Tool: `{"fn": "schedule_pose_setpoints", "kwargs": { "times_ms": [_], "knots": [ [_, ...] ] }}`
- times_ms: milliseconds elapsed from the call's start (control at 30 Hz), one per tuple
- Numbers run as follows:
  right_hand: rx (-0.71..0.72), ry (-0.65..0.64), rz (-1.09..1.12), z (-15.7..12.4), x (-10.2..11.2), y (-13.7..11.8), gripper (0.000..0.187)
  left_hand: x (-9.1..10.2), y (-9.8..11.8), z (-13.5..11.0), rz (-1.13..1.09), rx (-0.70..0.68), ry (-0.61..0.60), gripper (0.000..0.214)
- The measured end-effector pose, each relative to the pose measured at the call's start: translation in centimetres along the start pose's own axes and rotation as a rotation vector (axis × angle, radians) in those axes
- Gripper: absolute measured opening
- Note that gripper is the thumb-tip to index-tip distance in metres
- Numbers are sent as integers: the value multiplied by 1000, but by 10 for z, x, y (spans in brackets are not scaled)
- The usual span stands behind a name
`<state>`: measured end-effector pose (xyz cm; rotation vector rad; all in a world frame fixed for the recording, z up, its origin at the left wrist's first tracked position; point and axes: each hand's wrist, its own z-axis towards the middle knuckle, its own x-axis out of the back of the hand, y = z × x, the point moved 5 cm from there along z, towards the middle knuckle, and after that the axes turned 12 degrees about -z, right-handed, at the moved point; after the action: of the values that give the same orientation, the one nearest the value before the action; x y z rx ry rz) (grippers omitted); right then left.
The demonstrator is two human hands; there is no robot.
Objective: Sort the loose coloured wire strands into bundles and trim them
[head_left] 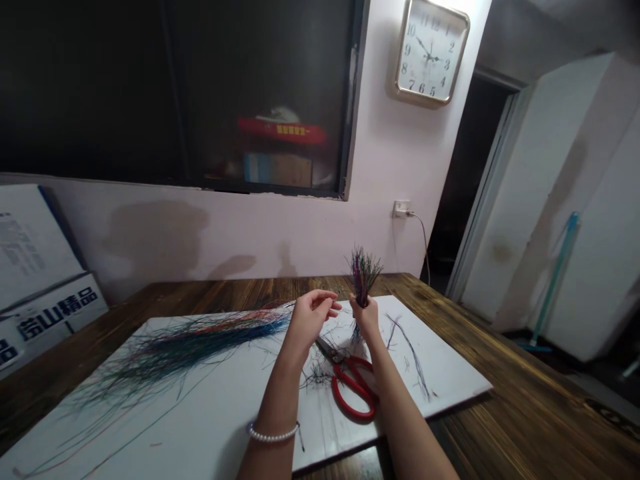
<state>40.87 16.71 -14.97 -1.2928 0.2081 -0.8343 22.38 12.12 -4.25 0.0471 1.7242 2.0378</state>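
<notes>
My right hand [365,317] grips an upright tuft of thin multicoloured fibres [364,275], whose short ends poke out below the fist. My left hand [310,318] is raised close beside it, fingers curled and pinched; any fine strand in them is too thin to make out. Below lies a long spread of blue, green and red fibres [200,343] on a white board [440,367], reaching almost to my left hand. Red-handled scissors [353,387] rest on the board under my forearms, with a small tangle of clippings [316,377] beside them.
The board sits on a dark wooden table [500,347], and a few loose strands [410,357] lie on its right side. A wall with a socket [401,209] stands behind the table. Leaning boards [40,293] stand at the left, and a doorway [470,160] opens at the right.
</notes>
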Motion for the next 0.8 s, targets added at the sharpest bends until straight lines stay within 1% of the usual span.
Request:
{"fn": "schedule_pose_setpoints", "kwargs": {
  "times_ms": [133,267,367,467,600,700,800],
  "knots": [
    [-7,-23,-19,-2,-4,2,31,1,0,-1,30,10,8,17],
    [0,14,-10,-3,-1,-6,32,2,2,-1,80,22,-3,21],
    [21,74,9,0,7,-24,32,2,4,2,110,25,-22,22],
    [64,133,24,2,18,-47,30,2,6,6,133,19,-30,27],
    [146,197,29,-1,29,-78,27,2,6,11,149,-28,-46,47],
    [212,235,25,-10,30,-97,26,0,5,14,133,-61,-50,60],
    [247,270,23,-20,26,-110,30,-4,4,15,119,-98,-32,62]
  ]
}}
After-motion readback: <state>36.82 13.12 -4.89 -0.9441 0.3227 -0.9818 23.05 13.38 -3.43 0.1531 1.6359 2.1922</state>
